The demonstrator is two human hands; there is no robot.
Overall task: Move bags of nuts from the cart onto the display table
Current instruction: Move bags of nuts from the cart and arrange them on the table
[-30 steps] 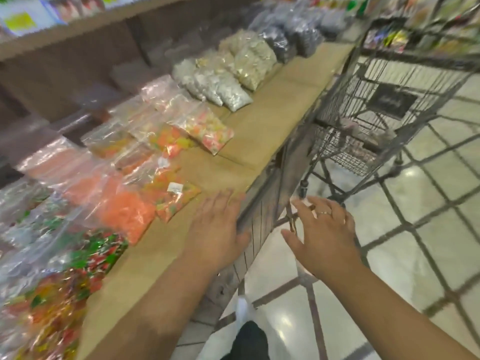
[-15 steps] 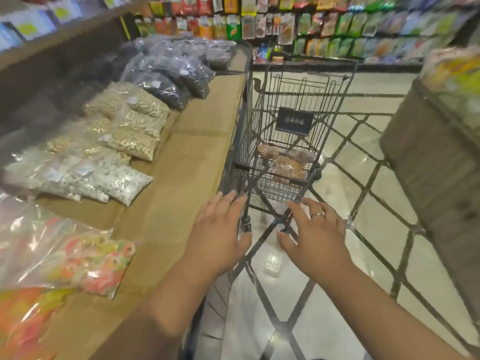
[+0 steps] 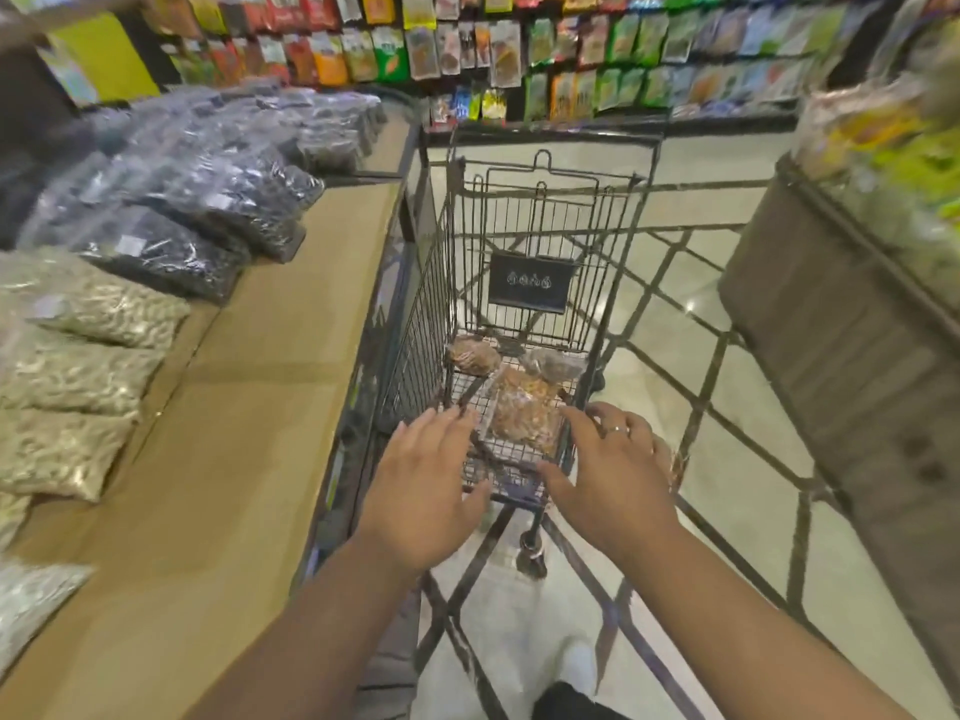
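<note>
Reach stage, with left hand point(image 3: 426, 485) and right hand point(image 3: 608, 480) open, empty, flanking bag of nuts point(image 3: 524, 407) on cart point(image 3: 421, 324) floor, seemingly not yet touching; needs a grip, then a lift onto table point(image 3: 260, 407).

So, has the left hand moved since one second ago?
Yes: the left hand went rightward off the display table and is at the near end of the cart.

The cart point(image 3: 421, 330) stands just beside the right edge of the display table point(image 3: 249, 407), bags of nuts point(image 3: 524, 413) lie in the cart at its near end, and other bags point(image 3: 104, 324) lie along the table's left side.
</note>
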